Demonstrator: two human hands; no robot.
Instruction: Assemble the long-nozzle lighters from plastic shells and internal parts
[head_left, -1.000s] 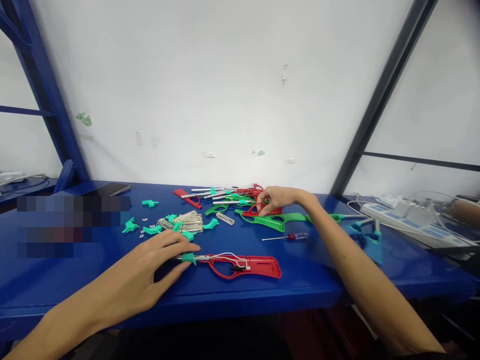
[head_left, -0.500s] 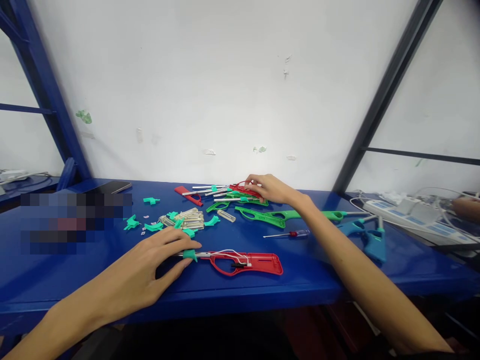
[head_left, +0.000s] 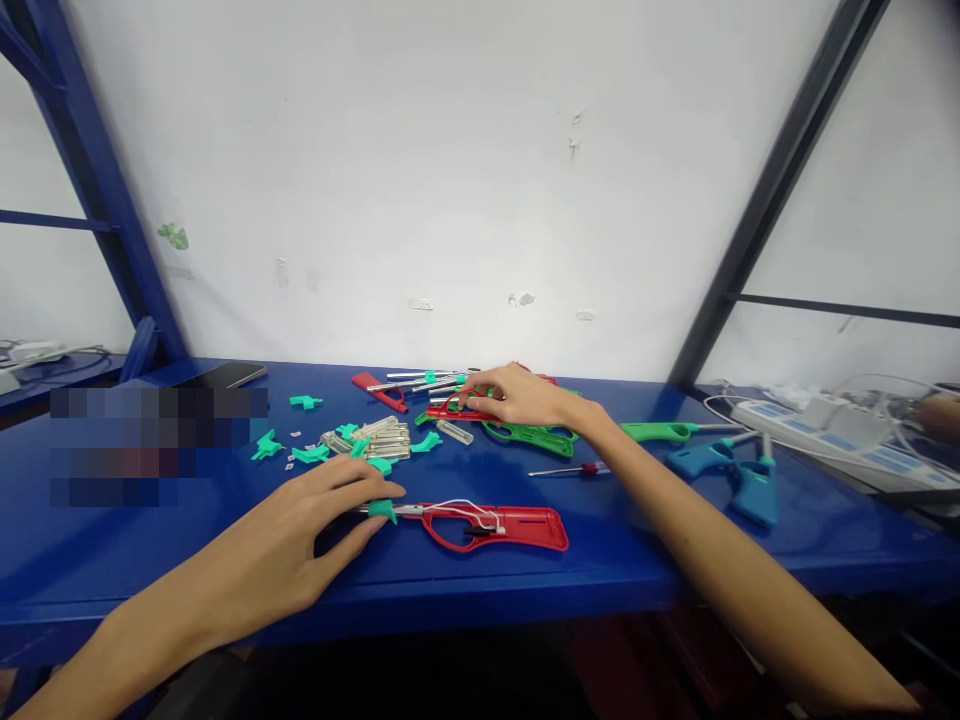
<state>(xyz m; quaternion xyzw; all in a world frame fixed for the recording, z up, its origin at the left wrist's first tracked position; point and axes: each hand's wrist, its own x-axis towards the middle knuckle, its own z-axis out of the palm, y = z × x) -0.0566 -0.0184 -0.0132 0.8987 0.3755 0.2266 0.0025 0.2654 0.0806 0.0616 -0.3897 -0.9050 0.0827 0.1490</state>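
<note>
My left hand rests on the blue table, fingertips pinching the teal tip and metal rod of an open red lighter shell with a white wire inside. My right hand reaches to the far pile and grips a red lighter half just above a green lighter shell. Metal tubes lie just behind it.
Teal plastic triggers and clear small parts lie left of centre. A small red-handled screwdriver sits mid-table. Blue lighter bodies and a white power strip are at right. A dark phone lies at the back left.
My right hand moved from the red parts at the back, leftward and nearer, carrying a red lighter half. My left hand stayed on the red shell's tip.
</note>
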